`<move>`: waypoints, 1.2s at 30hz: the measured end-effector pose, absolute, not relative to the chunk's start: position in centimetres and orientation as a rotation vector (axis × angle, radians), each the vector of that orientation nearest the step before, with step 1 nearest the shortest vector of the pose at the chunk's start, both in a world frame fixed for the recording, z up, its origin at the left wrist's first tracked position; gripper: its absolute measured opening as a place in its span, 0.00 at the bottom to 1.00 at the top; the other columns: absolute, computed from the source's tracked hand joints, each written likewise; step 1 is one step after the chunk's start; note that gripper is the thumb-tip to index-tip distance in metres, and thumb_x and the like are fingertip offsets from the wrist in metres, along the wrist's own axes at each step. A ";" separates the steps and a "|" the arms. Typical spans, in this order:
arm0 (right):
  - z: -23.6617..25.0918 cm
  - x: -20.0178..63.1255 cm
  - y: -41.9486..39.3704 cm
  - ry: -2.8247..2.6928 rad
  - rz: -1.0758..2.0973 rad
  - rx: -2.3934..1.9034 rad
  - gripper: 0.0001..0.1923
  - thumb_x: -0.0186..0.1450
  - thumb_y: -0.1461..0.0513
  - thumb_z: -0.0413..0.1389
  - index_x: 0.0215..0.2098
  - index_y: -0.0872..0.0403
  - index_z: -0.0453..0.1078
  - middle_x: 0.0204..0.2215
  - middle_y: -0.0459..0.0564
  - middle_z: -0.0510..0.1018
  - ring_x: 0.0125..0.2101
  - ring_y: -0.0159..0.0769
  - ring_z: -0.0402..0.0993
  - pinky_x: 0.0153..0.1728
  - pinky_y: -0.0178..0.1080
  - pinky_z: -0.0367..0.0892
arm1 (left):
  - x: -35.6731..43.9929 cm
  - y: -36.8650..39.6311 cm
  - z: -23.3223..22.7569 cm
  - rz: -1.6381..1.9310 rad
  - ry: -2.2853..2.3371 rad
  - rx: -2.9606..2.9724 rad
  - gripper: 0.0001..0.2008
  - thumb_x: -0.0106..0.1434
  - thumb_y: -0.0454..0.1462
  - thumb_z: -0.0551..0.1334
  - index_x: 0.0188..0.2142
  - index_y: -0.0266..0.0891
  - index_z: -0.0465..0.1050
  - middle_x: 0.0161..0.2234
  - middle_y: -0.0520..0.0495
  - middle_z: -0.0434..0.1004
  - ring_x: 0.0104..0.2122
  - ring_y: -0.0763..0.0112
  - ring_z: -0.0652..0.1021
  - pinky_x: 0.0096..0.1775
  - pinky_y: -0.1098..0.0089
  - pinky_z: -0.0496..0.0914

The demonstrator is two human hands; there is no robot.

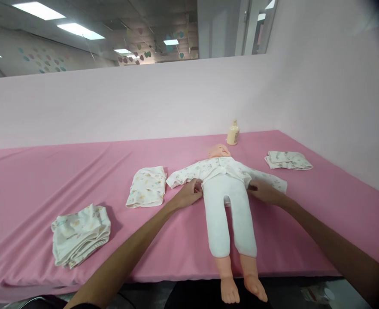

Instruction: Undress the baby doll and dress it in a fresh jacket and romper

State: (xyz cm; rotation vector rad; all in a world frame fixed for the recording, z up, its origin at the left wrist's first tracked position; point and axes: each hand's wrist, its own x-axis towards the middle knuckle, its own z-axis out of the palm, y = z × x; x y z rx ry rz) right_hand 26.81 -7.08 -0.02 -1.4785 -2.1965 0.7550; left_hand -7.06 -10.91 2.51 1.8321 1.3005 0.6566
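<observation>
A baby doll [227, 189] is lying lengthwise, feet [229, 292] near, head [219, 151] far, midway between left hand [192, 192] and right hand [264, 192], both resting curled at its waist [225, 177], grip indiscernible.

Ceiling panels [81, 31] glaring; shadows soft; top-right corner dark, apparently vignetted.

Between left hand [191, 193] and right hand [262, 192], the trousers [226, 188] are matt cloth. Beyond both, the bottle [233, 134] looks smooth plastic
</observation>
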 end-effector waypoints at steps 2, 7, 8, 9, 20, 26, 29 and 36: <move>-0.2 26.6 -6.8 -2.199 0.690 -1.498 0.15 0.61 0.51 0.54 0.25 0.52 0.62 0.27 0.46 0.73 0.28 0.36 0.64 0.27 0.38 0.58 | -6.8 -10.9 1.9 0.685 1.298 1.747 0.23 0.57 0.33 0.59 0.53 0.39 0.60 0.39 0.48 0.75 0.34 0.70 0.75 0.34 0.70 0.69; -0.6 25.6 -6.8 -2.175 0.555 -1.525 0.14 0.63 0.53 0.51 0.24 0.51 0.58 0.27 0.48 0.74 0.28 0.38 0.65 0.28 0.40 0.57 | -5.8 -9.8 0.0 0.808 1.398 1.719 0.14 0.59 0.33 0.59 0.44 0.38 0.61 0.34 0.49 0.73 0.31 0.71 0.73 0.31 0.72 0.66; -0.6 25.4 -6.9 -2.176 0.537 -1.521 0.14 0.64 0.53 0.50 0.24 0.51 0.57 0.27 0.49 0.74 0.27 0.38 0.65 0.28 0.40 0.58 | -5.6 -9.6 -0.2 0.831 1.434 1.732 0.12 0.59 0.33 0.59 0.43 0.38 0.61 0.34 0.49 0.74 0.32 0.71 0.73 0.32 0.71 0.65; -0.7 25.3 -7.0 -2.172 0.521 -1.522 0.15 0.64 0.53 0.49 0.24 0.51 0.57 0.26 0.49 0.74 0.27 0.39 0.66 0.28 0.40 0.58 | -5.5 -9.5 -0.4 0.843 1.469 1.752 0.10 0.59 0.33 0.58 0.41 0.38 0.61 0.34 0.48 0.74 0.32 0.70 0.73 0.32 0.71 0.65; -1.3 26.6 -9.4 -2.037 0.531 -1.581 0.16 0.66 0.48 0.50 0.34 0.50 0.71 0.36 0.55 0.79 0.35 0.48 0.73 0.34 0.46 0.65 | -13.0 -13.6 5.0 0.483 2.186 2.075 0.16 0.68 0.42 0.52 0.52 0.42 0.65 0.48 0.41 0.74 0.47 0.55 0.74 0.41 0.62 0.66; -1.3 27.3 -9.3 -1.869 0.396 -1.656 0.19 0.65 0.46 0.50 0.38 0.50 0.72 0.41 0.54 0.78 0.41 0.49 0.73 0.40 0.48 0.67 | -19.3 -15.5 2.6 0.082 2.391 2.113 0.23 0.67 0.48 0.54 0.57 0.40 0.64 0.57 0.37 0.65 0.56 0.49 0.67 0.55 0.53 0.63; -1.0 29.8 -7.5 -1.760 0.023 -1.743 0.17 0.65 0.51 0.49 0.39 0.53 0.72 0.44 0.59 0.76 0.48 0.53 0.70 0.49 0.52 0.64 | -19.8 -15.4 0.8 0.070 2.427 2.161 0.24 0.70 0.48 0.48 0.59 0.40 0.63 0.57 0.38 0.64 0.56 0.49 0.66 0.55 0.53 0.63; -1.8 38.7 -1.1 -1.864 -0.418 -2.043 0.33 0.63 0.60 0.50 0.66 0.60 0.55 0.66 0.69 0.55 0.64 0.61 0.51 0.58 0.55 0.53 | -17.9 -15.2 0.7 0.192 2.541 2.128 0.38 0.63 0.64 0.47 0.58 0.38 0.67 0.55 0.34 0.65 0.55 0.44 0.67 0.55 0.48 0.62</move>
